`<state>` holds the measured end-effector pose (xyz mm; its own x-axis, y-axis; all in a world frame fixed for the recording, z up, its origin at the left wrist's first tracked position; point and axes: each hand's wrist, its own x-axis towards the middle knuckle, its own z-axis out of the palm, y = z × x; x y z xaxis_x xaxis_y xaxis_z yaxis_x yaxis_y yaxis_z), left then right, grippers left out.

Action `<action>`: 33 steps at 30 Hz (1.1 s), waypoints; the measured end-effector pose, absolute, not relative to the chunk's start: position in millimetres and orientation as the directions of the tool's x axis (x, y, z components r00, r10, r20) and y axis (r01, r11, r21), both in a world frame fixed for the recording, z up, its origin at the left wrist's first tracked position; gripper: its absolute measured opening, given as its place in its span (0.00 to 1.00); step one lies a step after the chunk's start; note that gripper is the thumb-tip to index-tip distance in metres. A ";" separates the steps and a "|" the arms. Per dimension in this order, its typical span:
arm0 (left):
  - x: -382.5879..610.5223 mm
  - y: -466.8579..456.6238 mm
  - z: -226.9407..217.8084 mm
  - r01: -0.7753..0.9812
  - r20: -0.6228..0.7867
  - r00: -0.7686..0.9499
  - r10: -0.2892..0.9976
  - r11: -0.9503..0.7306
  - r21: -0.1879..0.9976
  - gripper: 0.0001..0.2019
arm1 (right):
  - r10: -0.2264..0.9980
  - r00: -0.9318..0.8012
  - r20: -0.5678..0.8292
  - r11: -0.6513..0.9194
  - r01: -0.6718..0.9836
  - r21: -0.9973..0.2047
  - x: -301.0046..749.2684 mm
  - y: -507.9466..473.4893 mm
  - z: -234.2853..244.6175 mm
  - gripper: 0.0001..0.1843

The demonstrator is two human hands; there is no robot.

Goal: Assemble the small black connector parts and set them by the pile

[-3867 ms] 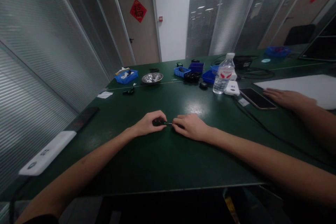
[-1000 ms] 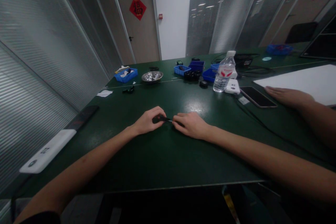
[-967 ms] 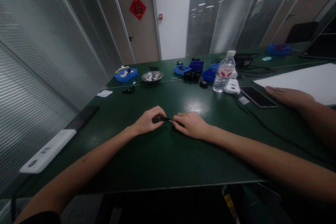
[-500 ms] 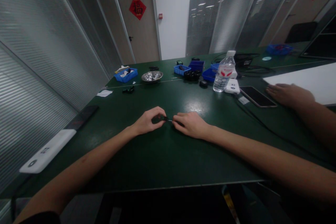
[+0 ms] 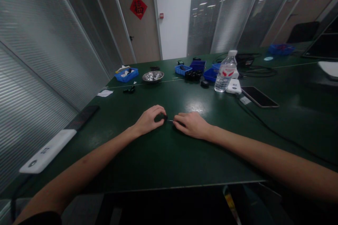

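My left hand [image 5: 151, 121] rests near the middle of the green table [image 5: 169, 161], thumb and fingers closed on a small black part [image 5: 165, 117] whose kind I cannot make out. Facing it, my right hand [image 5: 192, 124] pinches the end of a thin metal rod [image 5: 170, 120]. The rod spans the short gap between the hands and points at the black part. Whether its tip touches that part is too small to tell. My right fingers hide the rod's other end.
A water bottle [image 5: 225, 72], a white device [image 5: 233, 86] and a phone [image 5: 259, 97] stand or lie to the right. Farther back are a metal bowl [image 5: 153, 76] and blue trays [image 5: 127, 75]. A white power bank-like box [image 5: 49, 151] lies along the left edge.
Another person's hand and the large white board or sheet at the right have moved away. My left hand has shifted slightly, and the black part has turned a little; my right hand is nearly still.
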<state>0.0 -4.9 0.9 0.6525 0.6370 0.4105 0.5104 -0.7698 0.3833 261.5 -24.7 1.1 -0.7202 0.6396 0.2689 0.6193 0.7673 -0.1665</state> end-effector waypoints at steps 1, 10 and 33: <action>-0.1 -4.5 0.5 0.517 0.415 0.646 0.641 -0.767 0.380 0.10 | 0.638 -0.721 0.271 0.769 0.619 -0.163 261.5 -24.7 1.3 0.16; 0.3 -4.6 -0.6 0.502 0.419 0.662 0.622 -0.783 0.369 0.09 | 0.649 -0.718 0.250 0.760 0.626 -0.174 260.5 -26.5 3.3 0.16; -1.8 -10.3 6.7 0.427 0.414 0.679 0.606 -0.785 0.448 0.08 | 0.654 -0.717 0.241 0.756 0.627 -0.186 261.3 -26.6 4.0 0.16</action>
